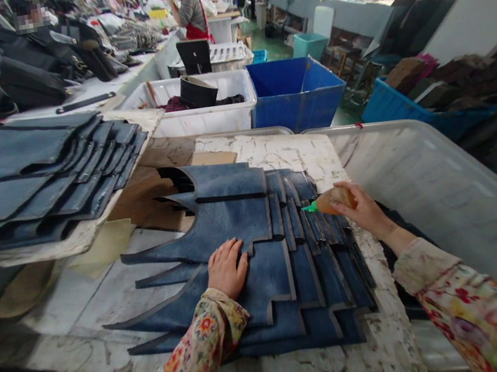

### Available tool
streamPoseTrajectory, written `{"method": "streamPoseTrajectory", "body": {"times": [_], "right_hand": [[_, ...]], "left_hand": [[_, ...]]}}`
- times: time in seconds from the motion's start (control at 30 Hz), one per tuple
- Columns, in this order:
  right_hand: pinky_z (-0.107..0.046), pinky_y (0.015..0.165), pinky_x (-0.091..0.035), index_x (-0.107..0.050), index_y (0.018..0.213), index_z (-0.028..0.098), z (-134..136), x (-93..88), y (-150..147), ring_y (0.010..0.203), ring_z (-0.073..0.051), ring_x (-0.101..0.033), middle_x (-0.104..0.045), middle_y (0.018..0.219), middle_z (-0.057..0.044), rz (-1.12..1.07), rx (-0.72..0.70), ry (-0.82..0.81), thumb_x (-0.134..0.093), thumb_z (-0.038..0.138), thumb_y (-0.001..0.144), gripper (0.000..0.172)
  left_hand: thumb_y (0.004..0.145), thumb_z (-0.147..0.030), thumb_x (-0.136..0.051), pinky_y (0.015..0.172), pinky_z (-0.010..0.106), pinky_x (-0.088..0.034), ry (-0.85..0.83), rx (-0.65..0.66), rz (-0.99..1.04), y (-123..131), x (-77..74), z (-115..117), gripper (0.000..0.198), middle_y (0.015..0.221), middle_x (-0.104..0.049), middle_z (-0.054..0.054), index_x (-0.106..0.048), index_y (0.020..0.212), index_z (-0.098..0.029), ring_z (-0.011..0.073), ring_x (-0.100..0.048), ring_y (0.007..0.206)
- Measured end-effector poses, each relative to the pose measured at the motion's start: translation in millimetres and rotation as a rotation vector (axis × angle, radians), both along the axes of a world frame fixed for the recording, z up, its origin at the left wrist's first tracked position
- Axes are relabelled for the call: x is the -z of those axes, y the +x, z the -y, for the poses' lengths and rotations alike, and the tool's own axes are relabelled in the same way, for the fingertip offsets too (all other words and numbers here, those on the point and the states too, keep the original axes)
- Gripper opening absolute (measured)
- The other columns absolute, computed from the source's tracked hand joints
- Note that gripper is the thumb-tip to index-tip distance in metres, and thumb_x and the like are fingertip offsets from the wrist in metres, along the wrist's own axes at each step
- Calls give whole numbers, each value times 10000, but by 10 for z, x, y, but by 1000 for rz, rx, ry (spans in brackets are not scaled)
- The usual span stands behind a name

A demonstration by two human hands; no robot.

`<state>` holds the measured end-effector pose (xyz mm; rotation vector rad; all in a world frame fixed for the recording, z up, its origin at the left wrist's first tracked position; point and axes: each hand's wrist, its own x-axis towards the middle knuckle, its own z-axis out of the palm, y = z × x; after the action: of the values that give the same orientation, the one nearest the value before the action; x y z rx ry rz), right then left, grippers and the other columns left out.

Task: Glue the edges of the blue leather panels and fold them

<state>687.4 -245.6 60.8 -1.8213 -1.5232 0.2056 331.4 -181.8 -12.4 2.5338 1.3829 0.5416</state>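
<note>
A fanned stack of dark blue leather pieces [257, 236] lies on the worn white worktable [301, 157]. My left hand [227, 268] rests flat on the top pieces, fingers stretched out. My right hand [362, 209] grips a small amber glue bottle [334, 200] whose green nozzle [308, 207] points at the staggered right edges of the pieces. Both sleeves are floral.
Another pile of blue pieces [30, 176] sits on a raised board to the left. A large translucent bin [447, 196] stands at my right, a white bin [202, 114] and a blue bin [296, 91] beyond the table. A person in a red apron [188, 7] works farther back.
</note>
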Motion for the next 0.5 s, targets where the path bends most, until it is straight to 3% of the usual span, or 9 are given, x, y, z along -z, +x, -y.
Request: {"method": "streamPoseTrajectory", "body": {"times": [0.27,0.5], "right_hand": [[-399,934,-405,-467,1163,226,8,-29,24,1039,-248,-502,-520,1126,-76,30,-29,28,-568,473,764,480],[-412,946,-397,-462,1153,209,-175,53,43,1060,-251,-492,-516,1124,-94,101,-70,64,-571,467,769,475]], "left_hand": [[888,-359,-373,985,394,-325,-11,7,-22,-3,4,-7,367,1262,-521,48,-506,1199,-217,207,-448,1172],[883,-353,-385,982,394,-328,-4,5,-15,-6,12,-12,357,1257,-526,49,-513,1189,-222,212,-453,1170]]}}
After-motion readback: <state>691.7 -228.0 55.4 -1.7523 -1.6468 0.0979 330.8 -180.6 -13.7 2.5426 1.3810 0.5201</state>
